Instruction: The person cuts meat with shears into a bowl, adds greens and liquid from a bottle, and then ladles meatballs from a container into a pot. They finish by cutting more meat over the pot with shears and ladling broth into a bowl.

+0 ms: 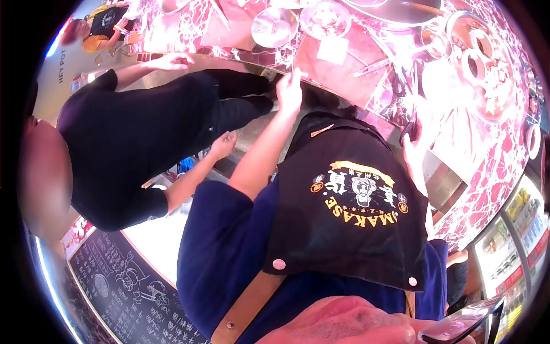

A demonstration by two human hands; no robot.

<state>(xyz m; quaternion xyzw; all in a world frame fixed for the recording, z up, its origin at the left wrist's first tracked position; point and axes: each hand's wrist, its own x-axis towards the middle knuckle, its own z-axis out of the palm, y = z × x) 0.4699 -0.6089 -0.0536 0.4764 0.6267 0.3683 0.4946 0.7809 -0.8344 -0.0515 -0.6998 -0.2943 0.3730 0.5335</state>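
Apron (338,235) of black cloth, lettered in gold, fronts a worker at a marbled bench (487,172) under hard pink light. At the bench's near edge is the right hand (417,148), its fingers apparently bent around a dark tool (408,132); from where I stand, glare hides what kind. The left hand (289,94) is raised well apart from it, fingers loosely bent, with nothing visible in them. Good handling, in my judgement, calls for the right fingers to sit fully on the tool's grip and the left fingers to keep out of its reach unless steadying something.

Just beyond the left fingers lies a reddish board (312,62), bearing a white sheet (332,50) and, toward the right fingers, a slim utensil (371,67), best left pointing away from both hands. Farther past the left fingers are two metal bowls (274,28); beyond the right fingers and to their right, a spread of food (494,98) is washed out by the light.

Left of the left fingers is a co-worker in black (143,126); elbow room there seems wise. Farthest off on that side, another person (104,24) shows yellow sleeves.
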